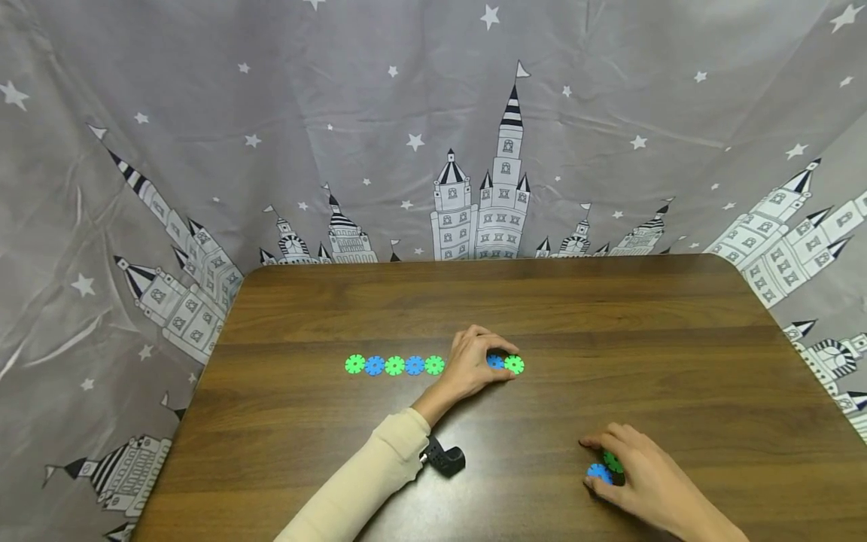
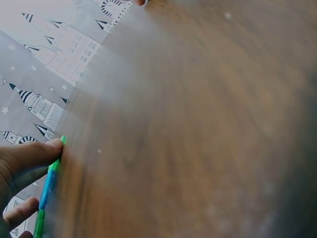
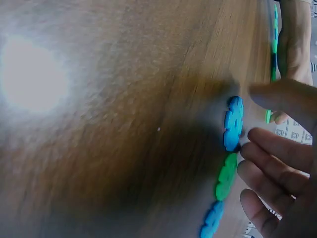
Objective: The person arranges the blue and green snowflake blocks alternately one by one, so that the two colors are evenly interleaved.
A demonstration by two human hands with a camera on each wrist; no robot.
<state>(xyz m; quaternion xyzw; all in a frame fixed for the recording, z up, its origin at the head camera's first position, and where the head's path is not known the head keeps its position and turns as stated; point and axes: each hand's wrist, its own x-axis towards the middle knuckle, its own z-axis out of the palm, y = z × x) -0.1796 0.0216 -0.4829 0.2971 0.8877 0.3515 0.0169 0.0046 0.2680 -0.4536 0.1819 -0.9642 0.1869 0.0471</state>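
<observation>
A straight row of notched plastic discs, green and blue in turn, lies on the table. My left hand (image 1: 470,363) reaches over this row and hides part of it. Its thumb and index finger pinch the edges of the green disc (image 1: 514,365) at the right end, beside a blue disc (image 1: 496,362). At the front right, my right hand (image 1: 640,470) hovers with thumb and fingers spread around a blue disc (image 3: 234,124) and a green disc (image 3: 226,177). Another blue disc (image 3: 212,219) follows them in the right wrist view.
The brown wooden table (image 1: 305,301) has rounded far corners. A grey curtain (image 1: 379,105) printed with castles and stars hangs behind and at its sides. A black wrist camera (image 1: 445,458) sticks out from the left cream sleeve (image 1: 366,474), low over the table.
</observation>
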